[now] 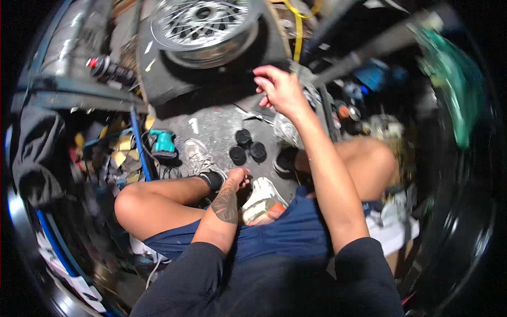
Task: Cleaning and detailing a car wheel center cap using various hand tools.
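My right hand (274, 90) is raised just in front of the wire-spoked silver wheel (185, 24), its fingers loosely bent and apart with nothing visible in them. The wheel lies on a dark board (158, 90). Low between my knees, my left hand (237, 177) has curled fingers; what they hold, if anything, is too small to make out. Just beyond it, three black round pieces (243, 142) sit on the scuffed grey floor (200, 121). A white cloth-like item with an orange patch (259, 203) lies beside my left hand.
A teal power sander (162, 142) and scattered sanding pieces (121, 142) are at left, near a blue bar (140, 142). A spray can (113, 71) lies at upper left, dark draped fabric (39, 153) at far left. A green plastic item (449, 84) and assorted clutter (369, 116) line the right.
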A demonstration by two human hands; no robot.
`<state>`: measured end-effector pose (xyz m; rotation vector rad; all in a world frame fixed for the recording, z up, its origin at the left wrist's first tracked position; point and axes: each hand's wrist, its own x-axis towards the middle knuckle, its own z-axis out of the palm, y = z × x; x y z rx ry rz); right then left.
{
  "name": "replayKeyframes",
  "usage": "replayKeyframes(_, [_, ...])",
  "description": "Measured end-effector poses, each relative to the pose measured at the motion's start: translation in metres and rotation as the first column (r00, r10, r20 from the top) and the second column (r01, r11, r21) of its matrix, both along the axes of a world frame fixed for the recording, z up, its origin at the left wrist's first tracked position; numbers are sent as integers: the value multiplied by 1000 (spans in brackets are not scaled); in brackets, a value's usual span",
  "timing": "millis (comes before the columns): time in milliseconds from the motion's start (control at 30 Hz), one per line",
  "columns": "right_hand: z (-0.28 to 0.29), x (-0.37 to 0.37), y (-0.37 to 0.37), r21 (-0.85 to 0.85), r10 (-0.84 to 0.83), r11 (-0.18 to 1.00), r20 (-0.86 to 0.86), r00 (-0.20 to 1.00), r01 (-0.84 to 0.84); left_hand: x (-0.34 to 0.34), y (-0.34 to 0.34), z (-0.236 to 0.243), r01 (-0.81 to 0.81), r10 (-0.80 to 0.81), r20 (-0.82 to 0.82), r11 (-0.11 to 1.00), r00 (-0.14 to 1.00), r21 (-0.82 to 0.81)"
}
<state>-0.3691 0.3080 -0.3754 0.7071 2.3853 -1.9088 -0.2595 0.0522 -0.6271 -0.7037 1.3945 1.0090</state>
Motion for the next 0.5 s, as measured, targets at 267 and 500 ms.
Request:
replayKeyframes(267, [184,301,-10,220,-444,775,-478,758,592,-23,2,1,307,-259,-229,928,938,209])
replayKeyframes(500, [-129,539,-80,33,-736,671,151,660,740,1,38,14,571,-522,-258,801,813,180])
